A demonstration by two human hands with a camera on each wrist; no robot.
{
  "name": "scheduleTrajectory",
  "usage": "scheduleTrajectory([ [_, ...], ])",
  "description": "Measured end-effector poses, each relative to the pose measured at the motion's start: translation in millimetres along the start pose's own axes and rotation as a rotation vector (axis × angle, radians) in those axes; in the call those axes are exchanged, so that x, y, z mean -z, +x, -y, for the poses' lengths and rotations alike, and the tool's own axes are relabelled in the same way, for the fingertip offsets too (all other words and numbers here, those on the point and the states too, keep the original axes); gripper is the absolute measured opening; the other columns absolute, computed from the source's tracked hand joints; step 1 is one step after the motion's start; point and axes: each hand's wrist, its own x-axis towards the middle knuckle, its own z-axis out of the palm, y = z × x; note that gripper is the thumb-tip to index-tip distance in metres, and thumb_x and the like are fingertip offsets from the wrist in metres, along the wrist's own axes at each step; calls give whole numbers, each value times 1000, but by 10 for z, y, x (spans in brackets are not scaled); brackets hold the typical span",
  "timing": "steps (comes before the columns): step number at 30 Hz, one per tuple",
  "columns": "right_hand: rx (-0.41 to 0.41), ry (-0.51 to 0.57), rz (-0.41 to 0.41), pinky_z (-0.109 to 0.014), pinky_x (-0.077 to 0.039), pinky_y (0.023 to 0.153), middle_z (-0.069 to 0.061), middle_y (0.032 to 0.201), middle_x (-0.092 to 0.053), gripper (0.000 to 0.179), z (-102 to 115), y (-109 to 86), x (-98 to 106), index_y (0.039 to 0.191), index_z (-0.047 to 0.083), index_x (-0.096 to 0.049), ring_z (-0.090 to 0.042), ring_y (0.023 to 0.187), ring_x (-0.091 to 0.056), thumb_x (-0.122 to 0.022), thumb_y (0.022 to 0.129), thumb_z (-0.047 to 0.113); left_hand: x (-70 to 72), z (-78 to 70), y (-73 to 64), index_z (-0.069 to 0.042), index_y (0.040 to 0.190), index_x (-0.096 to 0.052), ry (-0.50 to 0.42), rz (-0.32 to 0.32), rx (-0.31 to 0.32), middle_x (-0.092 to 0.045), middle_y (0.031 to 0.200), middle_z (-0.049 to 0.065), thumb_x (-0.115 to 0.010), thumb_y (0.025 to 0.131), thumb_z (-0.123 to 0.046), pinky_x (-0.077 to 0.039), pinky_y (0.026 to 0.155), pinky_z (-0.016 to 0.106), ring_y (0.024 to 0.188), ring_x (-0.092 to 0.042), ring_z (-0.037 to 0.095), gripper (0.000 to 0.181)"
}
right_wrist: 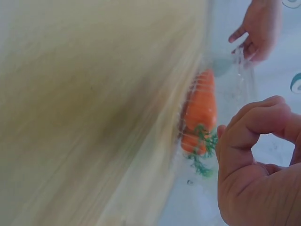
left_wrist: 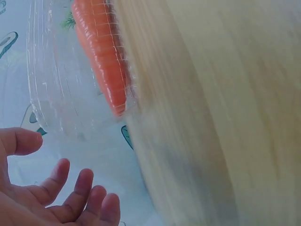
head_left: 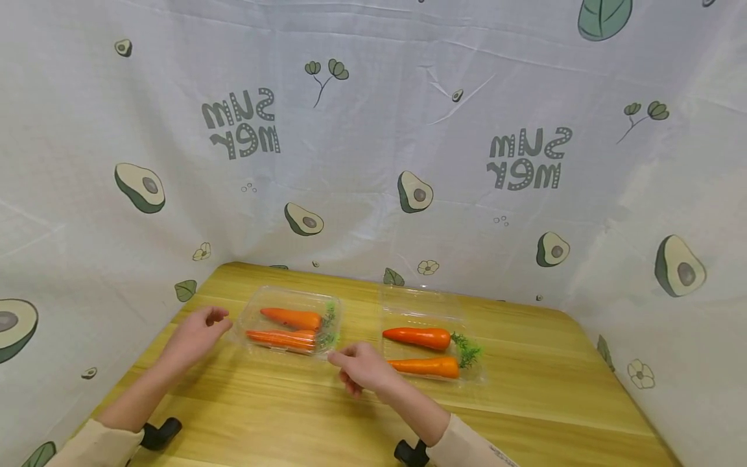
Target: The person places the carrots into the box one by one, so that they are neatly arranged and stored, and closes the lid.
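Observation:
A clear plastic box [head_left: 280, 297] sits at the left of the table with its lid over two orange carrots [head_left: 292, 318] that have green tops. My left hand [head_left: 197, 332] hovers beside the box's left end, fingers loosely bent and holding nothing. In the left wrist view the thumb and fingers [left_wrist: 59, 183] are spread apart, below the box's end. The right hand [head_left: 364, 368] is at the box's near right corner, fingertips right by it. Its fingers look loosely curled in the right wrist view, beside the carrot tops [right_wrist: 202, 146], with nothing visible between them.
Right of my right hand, a second clear box [head_left: 420, 301] lies with its lid folded back. It holds two more carrots [head_left: 417, 337] with green tops. A white cloth [head_left: 362, 155] printed with avocados hangs behind the wooden table [head_left: 262, 408] and along its sides.

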Motion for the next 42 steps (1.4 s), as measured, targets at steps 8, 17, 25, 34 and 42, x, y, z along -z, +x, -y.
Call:
scheduleTrajectory([
  [8, 61, -55, 5, -25, -37, 42, -2, 63, -52, 36, 69, -119, 156, 117, 1, -64, -13, 43, -41, -62, 100, 32, -37, -207, -44, 3, 127, -61, 83, -146, -140, -58, 128, 27, -60, 98, -23, -44, 94, 59, 116, -53, 45, 39],
  [17, 93, -104, -30, -25, -32, 42, -5, 72, -55, 37, 127, -237, 331, 121, 3, -63, -14, 43, -37, -64, 98, 32, -103, -440, -77, -1, 128, -61, 58, -150, -220, -58, 131, 22, -59, 98, -22, -41, 99, 61, 123, -50, 43, 36],
  [25, 155, -284, -65, -32, -43, 53, -15, 84, -64, 35, 152, -317, 480, 125, 8, -65, -15, 52, -47, -63, 99, 32, -240, -691, -99, -7, 122, -65, 28, -117, -309, -64, 124, 14, -63, 96, -23, -45, 97, 56, 118, -55, 36, 30],
  [34, 154, -356, -107, -32, -43, 58, -7, 84, -61, 35, 149, -370, 637, 126, 13, -65, -16, 63, -50, -63, 99, 36, -413, -985, -138, -11, 117, -68, 48, -117, -364, -66, 118, 6, -65, 93, -21, -50, 93, 49, 110, -59, 27, 26],
  [42, 164, -369, -156, -30, -45, 60, -10, 91, -64, 38, 100, -385, 769, 129, 12, -64, -17, 71, -53, -63, 99, 36, -545, -1180, -123, -13, 121, -68, 8, -73, -370, -68, 118, 6, -64, 93, -23, -52, 93, 47, 107, -62, 23, 30],
])
